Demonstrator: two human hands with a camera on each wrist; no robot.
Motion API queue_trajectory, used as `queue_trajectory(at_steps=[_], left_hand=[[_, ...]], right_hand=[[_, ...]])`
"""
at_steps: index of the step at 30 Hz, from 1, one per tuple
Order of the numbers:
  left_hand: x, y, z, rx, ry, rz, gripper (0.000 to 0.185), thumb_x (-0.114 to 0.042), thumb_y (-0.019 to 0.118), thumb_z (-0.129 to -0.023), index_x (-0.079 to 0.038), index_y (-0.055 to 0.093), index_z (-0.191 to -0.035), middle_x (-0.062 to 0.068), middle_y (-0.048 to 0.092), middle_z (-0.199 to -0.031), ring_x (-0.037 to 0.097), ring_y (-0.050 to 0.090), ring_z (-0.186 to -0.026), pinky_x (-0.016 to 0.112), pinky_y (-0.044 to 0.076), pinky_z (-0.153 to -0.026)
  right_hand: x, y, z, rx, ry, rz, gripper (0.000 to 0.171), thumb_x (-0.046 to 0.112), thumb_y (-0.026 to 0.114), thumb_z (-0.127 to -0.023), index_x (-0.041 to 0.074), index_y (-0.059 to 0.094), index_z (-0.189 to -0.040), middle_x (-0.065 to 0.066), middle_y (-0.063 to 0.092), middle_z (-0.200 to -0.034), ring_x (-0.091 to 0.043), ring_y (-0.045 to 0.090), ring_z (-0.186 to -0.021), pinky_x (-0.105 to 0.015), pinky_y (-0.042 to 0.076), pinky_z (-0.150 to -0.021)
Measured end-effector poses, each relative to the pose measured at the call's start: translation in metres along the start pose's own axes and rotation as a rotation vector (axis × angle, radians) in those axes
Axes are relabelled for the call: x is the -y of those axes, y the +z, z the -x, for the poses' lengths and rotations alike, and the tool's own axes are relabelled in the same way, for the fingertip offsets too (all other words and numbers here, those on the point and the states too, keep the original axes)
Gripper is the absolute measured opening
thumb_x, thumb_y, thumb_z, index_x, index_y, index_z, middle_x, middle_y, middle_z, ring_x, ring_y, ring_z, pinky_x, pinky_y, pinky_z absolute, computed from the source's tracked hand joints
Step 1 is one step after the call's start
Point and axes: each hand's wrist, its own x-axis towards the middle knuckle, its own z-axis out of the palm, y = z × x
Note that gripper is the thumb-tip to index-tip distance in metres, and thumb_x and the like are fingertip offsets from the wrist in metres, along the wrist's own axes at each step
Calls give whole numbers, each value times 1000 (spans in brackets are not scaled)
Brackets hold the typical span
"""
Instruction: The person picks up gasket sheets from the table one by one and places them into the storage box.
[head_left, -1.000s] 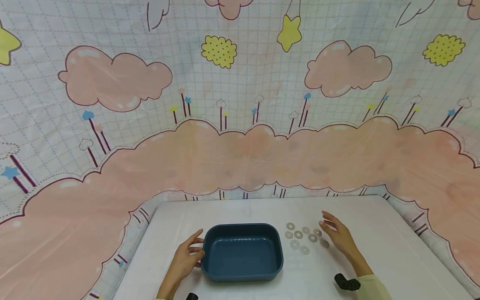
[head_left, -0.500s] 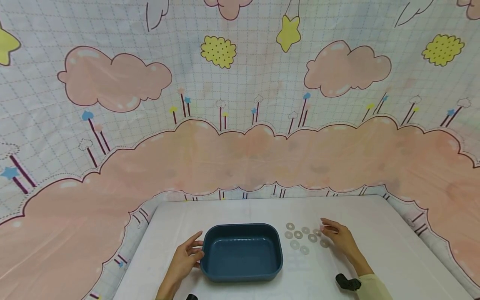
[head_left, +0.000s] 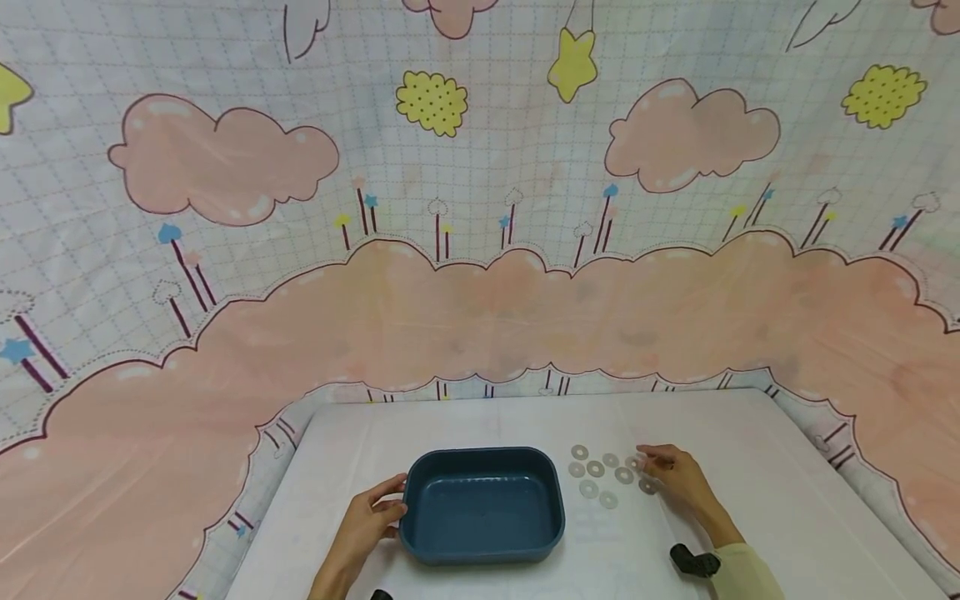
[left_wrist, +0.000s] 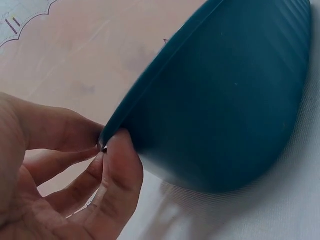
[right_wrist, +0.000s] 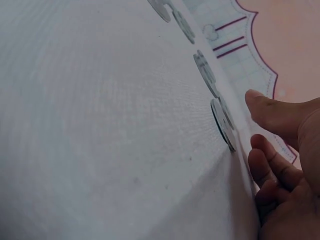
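Blue tub [head_left: 482,507] — washers [head_left: 596,478] beside

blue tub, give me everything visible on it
The blue tub is a dark teal, rounded-rectangle bin that looks like matte plastic, with a thin rim, curved walls and faint ridges along its outer wall in the left wrist view. It sits upright on the white table, open side up, with nothing visible inside. The left hand has a grip on its left rim, thumb and fingers pinching the edge. The washers lie apart from it, to its right.
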Motion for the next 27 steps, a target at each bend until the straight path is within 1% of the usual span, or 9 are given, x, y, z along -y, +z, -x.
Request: queue_trajectory(at_steps=[4, 9, 12, 17, 22, 27], left_hand=[[1, -1, 1, 4, -10, 10, 54, 1, 64, -86, -1, 53, -139, 16, 57, -127, 15, 61, -90, 29, 52, -59], [1, -2, 2, 15, -5, 12, 54, 0, 64, -86, 0, 53, -139, 17, 57, -127, 15, 60, -90, 29, 51, -59], [2, -2, 1, 30, -3, 12, 55, 0, 64, -86, 0, 52, -139, 16, 57, -127, 13, 61, -89, 28, 52, -59], [4, -2, 1, 47, -5, 10, 56, -1, 65, -85, 1, 51, -140, 14, 58, -124, 11, 62, -87, 28, 52, -59], [3, -3, 1, 40, 5, 20, 56, 0, 65, -85, 2, 51, -140, 14, 58, -123, 11, 62, -86, 28, 52, -59], [1, -2, 0, 28, 3, 26, 55, 1, 64, -86, 1, 52, -139, 14, 58, -123, 11, 61, -87, 28, 52, -60]], right_hand=[[2, 2, 0, 21, 39, 13, 32, 17, 67, -91, 8, 69, -122, -13, 62, -112, -23, 55, -96, -35, 45, -81], [4, 4, -1, 22, 37, 17, 30, 15, 68, -91, 6, 70, -120, -14, 62, -115, -25, 57, -98, -38, 46, -83], [4, 6, -1, 25, 52, 25, 31, 16, 69, -90, 5, 70, -119, -14, 61, -114, -25, 57, -98, -39, 47, -82], [5, 7, 0, 26, 77, 29, 32, 16, 71, -88, 4, 71, -117, -14, 60, -112, -25, 55, -96, -34, 45, -79], [8, 8, -2, 16, 54, 35, 30, 12, 72, -87, 2, 71, -115, -15, 60, -111, -24, 54, -93, -30, 42, -76], [10, 8, -4, 6, 35, 54, 29, 11, 72, -86, 2, 72, -113, -16, 61, -110, -24, 53, -92, -31, 41, -75]])
